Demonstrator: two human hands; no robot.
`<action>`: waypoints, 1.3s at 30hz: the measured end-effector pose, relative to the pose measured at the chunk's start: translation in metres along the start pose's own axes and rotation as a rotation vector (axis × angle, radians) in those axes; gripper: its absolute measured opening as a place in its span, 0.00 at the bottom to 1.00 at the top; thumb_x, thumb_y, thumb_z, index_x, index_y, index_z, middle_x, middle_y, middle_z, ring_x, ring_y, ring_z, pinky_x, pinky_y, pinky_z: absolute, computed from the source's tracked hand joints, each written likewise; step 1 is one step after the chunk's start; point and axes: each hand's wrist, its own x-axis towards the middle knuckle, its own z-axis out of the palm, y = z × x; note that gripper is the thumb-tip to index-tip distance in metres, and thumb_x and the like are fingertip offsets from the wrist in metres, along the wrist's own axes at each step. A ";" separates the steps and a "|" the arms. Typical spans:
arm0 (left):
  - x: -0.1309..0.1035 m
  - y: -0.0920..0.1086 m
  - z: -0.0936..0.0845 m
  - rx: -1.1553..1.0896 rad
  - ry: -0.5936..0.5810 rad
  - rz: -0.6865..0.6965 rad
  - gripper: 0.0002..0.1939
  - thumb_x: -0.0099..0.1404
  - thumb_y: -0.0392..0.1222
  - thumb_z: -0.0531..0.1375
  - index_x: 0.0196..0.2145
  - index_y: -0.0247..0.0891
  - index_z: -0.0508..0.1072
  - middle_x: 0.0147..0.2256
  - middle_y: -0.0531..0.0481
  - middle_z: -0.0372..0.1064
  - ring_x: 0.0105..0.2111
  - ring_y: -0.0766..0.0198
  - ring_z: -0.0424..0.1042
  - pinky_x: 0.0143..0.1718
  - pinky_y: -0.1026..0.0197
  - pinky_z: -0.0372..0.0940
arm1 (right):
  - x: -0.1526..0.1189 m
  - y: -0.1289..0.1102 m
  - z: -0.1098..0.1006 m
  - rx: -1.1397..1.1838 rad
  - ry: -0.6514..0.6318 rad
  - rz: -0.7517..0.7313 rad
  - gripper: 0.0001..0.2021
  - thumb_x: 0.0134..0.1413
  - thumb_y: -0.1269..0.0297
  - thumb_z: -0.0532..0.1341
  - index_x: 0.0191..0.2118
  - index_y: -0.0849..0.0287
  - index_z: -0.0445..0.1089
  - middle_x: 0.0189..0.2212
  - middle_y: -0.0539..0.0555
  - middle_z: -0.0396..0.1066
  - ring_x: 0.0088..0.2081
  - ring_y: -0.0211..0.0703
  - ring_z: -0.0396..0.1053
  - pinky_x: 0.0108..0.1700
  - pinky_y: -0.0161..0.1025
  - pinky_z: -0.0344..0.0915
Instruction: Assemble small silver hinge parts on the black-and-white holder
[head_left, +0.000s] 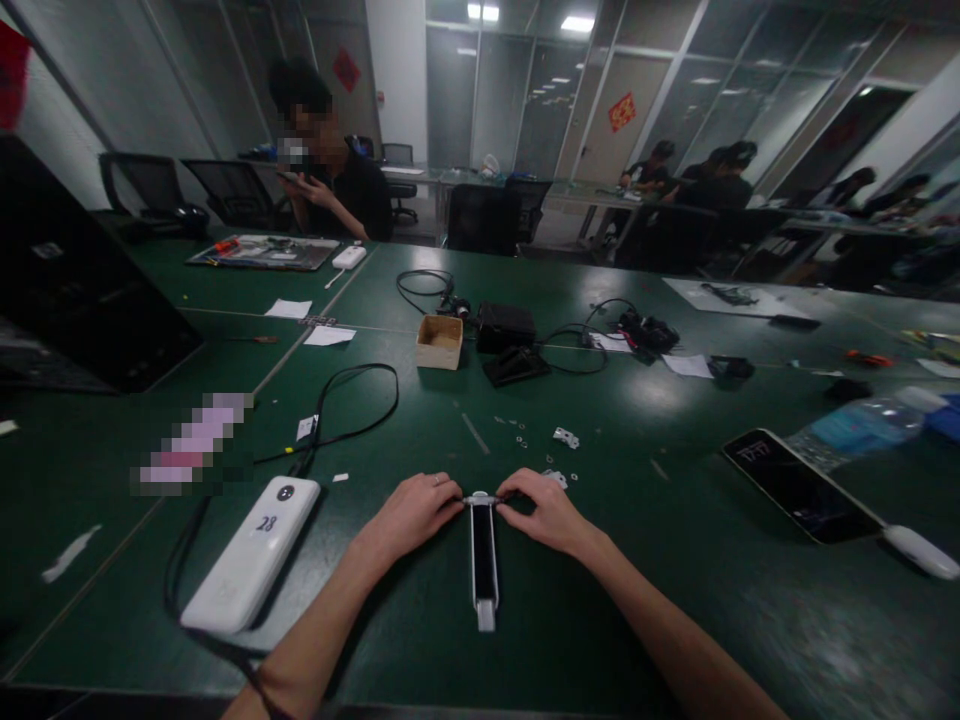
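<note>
A narrow metal piece (484, 560) with a dark centre and pale edges lies lengthwise on the green table (420, 640). Across its far end runs a short thin crossbar. My left hand (424, 510) pinches the crossbar's left end, and a ring shows on one finger. At the right end, my right hand (541, 512) has its fingertips closed on the same crossbar. Just beyond my right hand are small silver metal parts (566, 437) and several tiny rings.
A white power bank (255, 555) with a cable lies at left. Farther off stand an open cardboard box (439, 342) and a black box (506, 327). At right are a phone (802, 485) and a bottle (862, 428). A person (352, 190) sits across the table.
</note>
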 end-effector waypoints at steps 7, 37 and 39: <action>0.000 0.000 0.000 -0.003 -0.004 0.001 0.07 0.68 0.39 0.55 0.40 0.37 0.71 0.37 0.48 0.70 0.35 0.61 0.70 0.36 0.62 0.62 | 0.001 0.000 0.002 -0.001 -0.011 0.010 0.07 0.53 0.68 0.61 0.40 0.59 0.70 0.35 0.53 0.70 0.37 0.40 0.68 0.39 0.39 0.66; 0.000 0.001 0.000 -0.018 0.011 0.006 0.07 0.69 0.40 0.53 0.39 0.38 0.71 0.36 0.49 0.70 0.34 0.62 0.70 0.36 0.63 0.62 | 0.001 -0.002 0.003 -0.019 0.002 -0.015 0.05 0.55 0.68 0.60 0.39 0.57 0.70 0.35 0.53 0.70 0.38 0.41 0.68 0.40 0.40 0.66; 0.000 0.001 0.000 -0.027 0.013 0.003 0.07 0.69 0.39 0.54 0.39 0.38 0.71 0.36 0.49 0.70 0.34 0.62 0.70 0.36 0.63 0.62 | 0.001 -0.002 0.002 -0.013 0.001 -0.013 0.05 0.55 0.68 0.60 0.39 0.57 0.70 0.35 0.53 0.70 0.38 0.41 0.68 0.40 0.40 0.66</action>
